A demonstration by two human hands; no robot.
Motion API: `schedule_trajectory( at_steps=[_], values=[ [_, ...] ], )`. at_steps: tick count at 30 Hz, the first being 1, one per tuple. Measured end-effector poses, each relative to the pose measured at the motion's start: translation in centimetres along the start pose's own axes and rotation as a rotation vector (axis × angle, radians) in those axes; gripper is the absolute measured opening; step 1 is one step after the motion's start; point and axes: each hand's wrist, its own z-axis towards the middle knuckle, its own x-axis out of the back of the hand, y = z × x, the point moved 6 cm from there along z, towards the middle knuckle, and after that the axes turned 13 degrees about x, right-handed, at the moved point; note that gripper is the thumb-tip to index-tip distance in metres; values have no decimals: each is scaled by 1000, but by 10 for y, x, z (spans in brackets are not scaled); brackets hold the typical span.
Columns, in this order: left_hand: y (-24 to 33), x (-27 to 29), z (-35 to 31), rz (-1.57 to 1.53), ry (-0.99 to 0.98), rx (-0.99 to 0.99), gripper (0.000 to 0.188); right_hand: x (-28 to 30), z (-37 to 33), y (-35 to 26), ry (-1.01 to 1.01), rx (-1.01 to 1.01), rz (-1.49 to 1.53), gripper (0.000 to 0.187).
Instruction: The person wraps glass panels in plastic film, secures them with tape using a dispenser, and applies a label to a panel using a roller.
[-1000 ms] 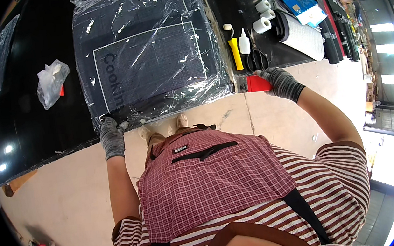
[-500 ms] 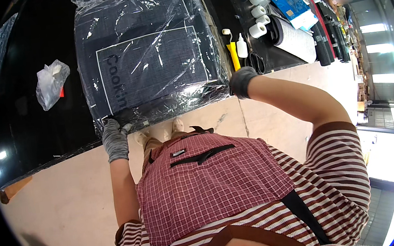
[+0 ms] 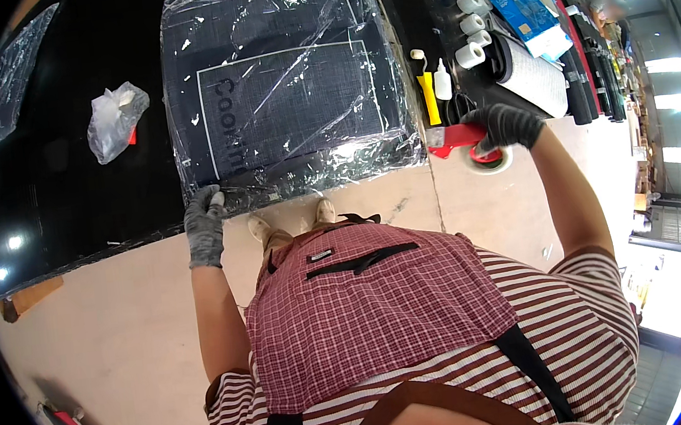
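A dark mat with a pale border line (image 3: 290,105), wrapped in clear plastic film (image 3: 327,164), lies on the black table before me. My left hand (image 3: 205,228), in a grey glove, is closed on the film at the package's near left corner. Past the near right corner, my gloved right hand (image 3: 507,125) grips a red tape dispenser (image 3: 459,136). Its roll of tape hangs below the fingers, over the table's front edge. The dispenser's front end points left, towards the package and apart from it.
Beyond the right hand lie scissors (image 3: 458,107), a yellow-handled roller (image 3: 428,97), a white squeeze bottle (image 3: 442,82) and several white rolls (image 3: 470,55). A rolled grey mat (image 3: 531,77) and a blue box (image 3: 526,8) sit further right. A crumpled plastic bag (image 3: 117,124) lies left.
My right hand has moved right, away from the package corner, and the red tape dispenser now shows in it. The left hand stays at the near left corner. The whole view has shifted slightly.
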Motion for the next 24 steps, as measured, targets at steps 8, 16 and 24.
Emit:
schedule_trajectory(
  at_steps=[8, 16, 24],
  values=[
    [109, -102, -99, -57, -806, 60, 75, -64, 8, -93, 475, 588, 440, 70],
    [99, -127, -114, -7, -921, 143, 49, -67, 22, -156, 435, 631, -85, 71],
    [94, -79, -109, 184, -643, 68, 40, -76, 46, -162, 334, 661, -185, 74]
  ],
)
